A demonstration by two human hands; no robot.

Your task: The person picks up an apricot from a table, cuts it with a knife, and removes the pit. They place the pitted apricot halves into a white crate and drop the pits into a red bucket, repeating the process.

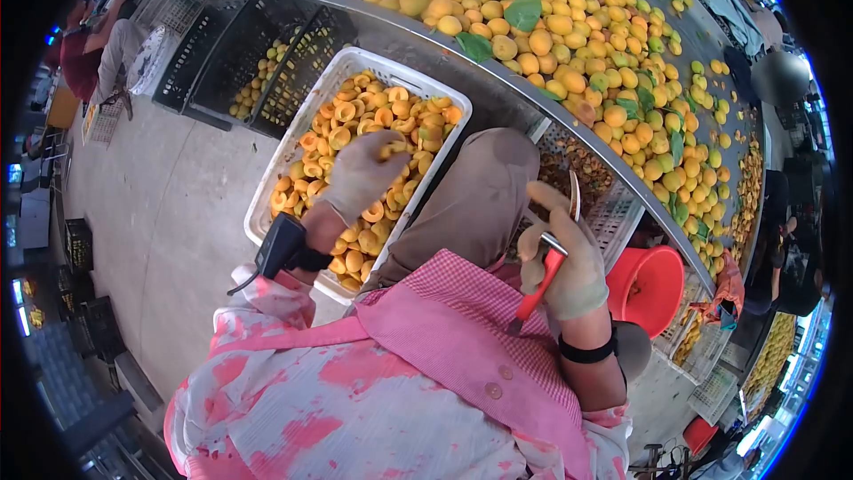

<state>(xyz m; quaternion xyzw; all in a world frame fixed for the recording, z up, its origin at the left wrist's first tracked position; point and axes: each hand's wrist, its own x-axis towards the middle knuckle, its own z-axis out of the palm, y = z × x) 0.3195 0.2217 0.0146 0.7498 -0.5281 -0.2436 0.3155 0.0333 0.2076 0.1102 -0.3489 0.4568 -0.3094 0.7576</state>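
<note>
My left hand (362, 178), in a pale glove, is over a white plastic crate (259, 204) filled with halved, pitted apricots (342, 116). Its fingers are curled around an apricot half (392, 151). My right hand (573, 271), also gloved, is wrapped around a knife with a red handle (540, 289) in front of my right knee. A metal blade shows above the fingers, and part of the knife is hidden by the hand. A dark strap circles each wrist, with a black device on the left one.
A metal-edged table heaped with whole apricots (542, 40) and some green leaves curves ahead. A red bucket (653, 293) stands at my right. Beneath the table edge a crate holds brown pits (577, 169). Black crates (240, 62) sit at left; other people are nearby.
</note>
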